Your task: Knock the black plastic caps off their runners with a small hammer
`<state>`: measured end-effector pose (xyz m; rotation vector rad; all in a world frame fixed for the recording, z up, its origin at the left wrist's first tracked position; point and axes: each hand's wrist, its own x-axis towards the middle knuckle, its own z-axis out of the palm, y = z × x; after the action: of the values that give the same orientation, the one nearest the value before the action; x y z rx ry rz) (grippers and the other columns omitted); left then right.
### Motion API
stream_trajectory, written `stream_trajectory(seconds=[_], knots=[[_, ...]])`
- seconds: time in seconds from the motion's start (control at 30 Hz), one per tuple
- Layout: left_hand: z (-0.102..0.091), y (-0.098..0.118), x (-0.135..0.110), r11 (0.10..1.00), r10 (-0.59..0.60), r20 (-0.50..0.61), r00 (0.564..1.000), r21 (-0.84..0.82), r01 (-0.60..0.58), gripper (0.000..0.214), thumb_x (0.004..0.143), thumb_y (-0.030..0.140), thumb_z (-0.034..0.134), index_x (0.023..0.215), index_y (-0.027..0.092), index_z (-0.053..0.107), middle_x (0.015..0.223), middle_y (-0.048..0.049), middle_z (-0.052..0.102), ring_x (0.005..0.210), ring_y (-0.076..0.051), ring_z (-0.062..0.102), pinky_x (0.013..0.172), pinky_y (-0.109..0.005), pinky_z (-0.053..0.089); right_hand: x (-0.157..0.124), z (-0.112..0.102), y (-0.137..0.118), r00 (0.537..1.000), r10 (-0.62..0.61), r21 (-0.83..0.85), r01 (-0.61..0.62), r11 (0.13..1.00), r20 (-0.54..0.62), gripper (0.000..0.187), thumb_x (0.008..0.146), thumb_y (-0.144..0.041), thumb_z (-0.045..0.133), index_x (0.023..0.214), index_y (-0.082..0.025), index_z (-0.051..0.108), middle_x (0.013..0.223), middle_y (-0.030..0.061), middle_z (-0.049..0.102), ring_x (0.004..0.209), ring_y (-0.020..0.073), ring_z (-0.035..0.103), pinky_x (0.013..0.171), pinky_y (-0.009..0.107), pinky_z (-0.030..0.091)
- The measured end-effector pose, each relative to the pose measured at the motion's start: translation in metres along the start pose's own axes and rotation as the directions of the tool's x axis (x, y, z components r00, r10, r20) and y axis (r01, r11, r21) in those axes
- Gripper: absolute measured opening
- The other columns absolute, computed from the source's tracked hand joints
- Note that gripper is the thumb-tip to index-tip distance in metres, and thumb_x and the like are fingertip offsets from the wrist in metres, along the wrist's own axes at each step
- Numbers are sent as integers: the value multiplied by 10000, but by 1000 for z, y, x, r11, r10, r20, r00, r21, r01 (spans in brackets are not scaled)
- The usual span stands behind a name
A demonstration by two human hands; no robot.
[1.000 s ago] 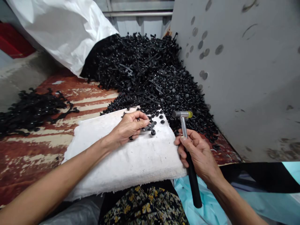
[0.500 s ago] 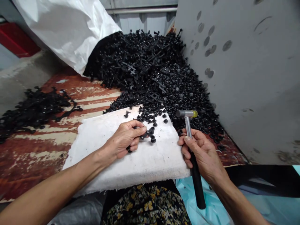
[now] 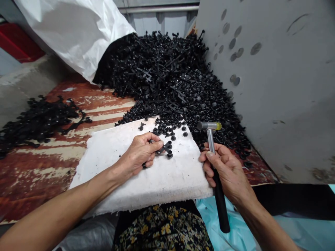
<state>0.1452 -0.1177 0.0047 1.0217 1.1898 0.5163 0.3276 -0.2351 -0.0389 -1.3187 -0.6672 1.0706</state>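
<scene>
My left hand pinches a black molded plastic strip that has round, button-like ends. It is held over a white padded board, and part of it is hidden inside my fingers. In my right hand is a small hammer, its metal head with a yellow end pointing up and its black handle hanging down past the board's right edge. Several loose black round pieces lie on the far part of the board, just beyond my left fingers.
A large heap of black plastic parts rises behind the board, partly under a white sack. To the left, a smaller pile of black strips lies on the worn red surface. A grey panel stands at the right.
The ends of the black strip have tilted slightly upward and left in my left hand's grip. My right hand with the hammer stays almost where it was.
</scene>
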Motion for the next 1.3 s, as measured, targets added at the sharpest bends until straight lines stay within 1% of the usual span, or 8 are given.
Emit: stream_trajectory(seconds=[0.6, 0.73, 0.83, 0.97, 1.07, 1.13, 1.23, 1.3], knots=[[2, 2, -1, 999, -2, -1, 1000, 35, 2, 165, 840, 91, 595, 715, 163, 515, 511, -9, 617, 272, -1, 262, 292, -132, 220, 0, 0, 0, 1000, 6, 2, -6, 1000, -14, 293, 810, -399, 669, 994, -235, 510, 715, -53, 607, 382, 48, 397, 279, 147, 333], [5, 6, -1, 995, 0, -35, 999, 104, 3, 171, 840, 81, 589, 705, 161, 520, 482, -15, 609, 262, -13, 283, 292, -139, 198, -1, -1, 1, 1000, 10, 7, -10, 1000, -9, 291, 811, -396, 673, 989, -233, 511, 712, -56, 607, 378, 44, 398, 281, 143, 334], [5, 10, 0, 988, -2, -57, 998, 156, 11, 191, 785, 84, 661, 675, 163, 527, 441, 1, 575, 255, -32, 332, 293, -143, 154, -1, 0, 2, 1000, 8, 9, -8, 1000, -6, 282, 816, -388, 672, 990, -233, 514, 712, -57, 609, 376, 43, 400, 281, 142, 335], [2, 12, 6, 974, 54, -22, 998, 220, -48, 212, 707, 112, 747, 659, 159, 546, 447, 20, 557, 244, -30, 349, 293, -148, 116, 0, 1, 3, 1000, 4, 5, -4, 1000, -9, 293, 810, -399, 671, 1000, -230, 527, 701, -56, 604, 374, 46, 394, 275, 142, 327], [-1, 14, 8, 949, 67, 2, 998, 308, -64, 187, 706, 138, 744, 706, 163, 559, 474, 17, 561, 306, -71, 467, 306, -145, 131, 0, 0, 3, 1000, 8, -10, -9, 1000, -17, 278, 818, -409, 650, 996, -229, 537, 690, -56, 589, 376, 52, 388, 277, 150, 327], [-2, 16, 8, 921, 44, 6, 999, 386, -43, 163, 722, 156, 721, 754, 168, 561, 499, 15, 576, 333, -83, 496, 313, -146, 153, -1, -1, 1, 1000, 6, -52, -6, 999, 6, 246, 848, -409, 609, 1000, -227, 547, 666, -59, 574, 369, 56, 378, 284, 160, 323], [-2, 20, 7, 866, 5, 4, 1000, 500, -6, 113, 763, 174, 658, 800, 170, 551, 544, 7, 617, 285, -52, 401, 305, -163, 165, -5, -2, -4, 997, -31, -262, 49, 964, 70, 232, 916, -399, 513, 1030, -210, 586, 613, -57, 545, 370, 71, 382, 303, 178, 331], [-1, 23, 8, 827, 3, 0, 1000, 562, -3, 77, 786, 184, 619, 805, 174, 545, 572, -1, 644, 260, -36, 326, 291, -178, 159, -7, -1, -8, 983, -144, -451, 182, 873, 118, 286, 945, -364, 468, 1143, -201, 594, 698, -9, 620, 462, 110, 519, 377, 212, 440]])
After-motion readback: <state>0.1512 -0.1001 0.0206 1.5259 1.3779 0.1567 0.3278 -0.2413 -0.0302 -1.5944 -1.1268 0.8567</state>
